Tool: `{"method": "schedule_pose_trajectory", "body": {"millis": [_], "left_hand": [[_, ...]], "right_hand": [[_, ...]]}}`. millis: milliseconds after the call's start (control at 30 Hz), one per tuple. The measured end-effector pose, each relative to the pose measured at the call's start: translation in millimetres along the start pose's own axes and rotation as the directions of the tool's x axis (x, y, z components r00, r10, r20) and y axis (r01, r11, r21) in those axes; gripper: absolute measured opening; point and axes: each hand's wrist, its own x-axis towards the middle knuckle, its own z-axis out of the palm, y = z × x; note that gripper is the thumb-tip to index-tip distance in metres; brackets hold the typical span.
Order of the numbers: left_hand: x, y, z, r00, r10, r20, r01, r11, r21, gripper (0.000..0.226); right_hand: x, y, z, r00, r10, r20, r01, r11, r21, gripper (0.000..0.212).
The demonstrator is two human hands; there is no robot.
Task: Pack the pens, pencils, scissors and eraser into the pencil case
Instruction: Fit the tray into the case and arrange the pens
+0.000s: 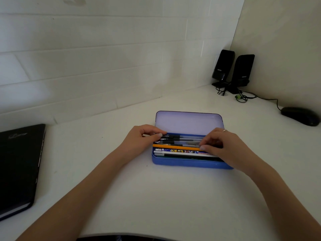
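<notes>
A blue pencil case [189, 163] lies open on the white desk, its pale lid [188, 121] standing up at the back. Inside lie several black-capped clear pens [182, 140], an orange pencil [175, 146] and a colourful printed pencil [180, 151], all lengthwise. My left hand [142, 137] rests at the case's left end, fingertips pinching the cap end of the rear pen. My right hand [224, 146] covers the case's right end, fingertips on the orange pencil's end and the pens. Scissors and eraser are not visible.
A black notebook [19, 167] lies at the desk's left edge. Two black speakers [232, 70] with cables stand in the back right corner, and a black mouse [300, 116] lies at the far right. A white tiled wall rises behind the desk.
</notes>
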Motion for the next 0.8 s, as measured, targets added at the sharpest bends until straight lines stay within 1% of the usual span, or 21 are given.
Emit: {"method": "schedule_pose_trajectory", "body": {"millis": [100, 233, 367, 433, 600, 800], "left_hand": [[0.2, -1.4, -0.6, 1.0, -0.004, 0.005, 0.004, 1.0, -0.002, 0.015], [0.5, -2.9, -1.4, 1.0, -0.007, 0.01, 0.007, 1.0, -0.007, 0.014], [0.3, -3.1, -1.5, 1.0, -0.009, 0.011, 0.009, 1.0, -0.009, 0.014], [0.5, -2.5, -1.5, 1.0, -0.005, 0.01, 0.005, 1.0, -0.003, 0.014], [1.2, -2.6, -2.0, 1.0, -0.002, 0.008, 0.002, 1.0, 0.01, 0.014], [0.3, -1.9, -2.1, 1.0, -0.007, 0.007, 0.007, 1.0, 0.01, 0.014]], "right_hand": [[0.5, 0.5, -0.1, 0.999, 0.023, 0.031, -0.023, 1.0, -0.019, 0.01], [-0.3, 0.4, 1.0, 0.999, 0.038, 0.011, -0.039, 0.996, 0.079, 0.01], [0.3, 0.2, 1.3, 0.999, 0.006, 0.036, -0.01, 0.996, 0.094, 0.017], [0.5, 0.2, 1.7, 1.0, -0.009, 0.01, 0.008, 0.997, 0.072, 0.02], [0.3, -2.3, 0.8, 0.994, -0.051, -0.092, 0.059, 0.995, 0.086, 0.029], [0.2, -3.1, -2.1, 0.983, -0.08, -0.165, 0.097, 0.99, 0.103, 0.024]]}}
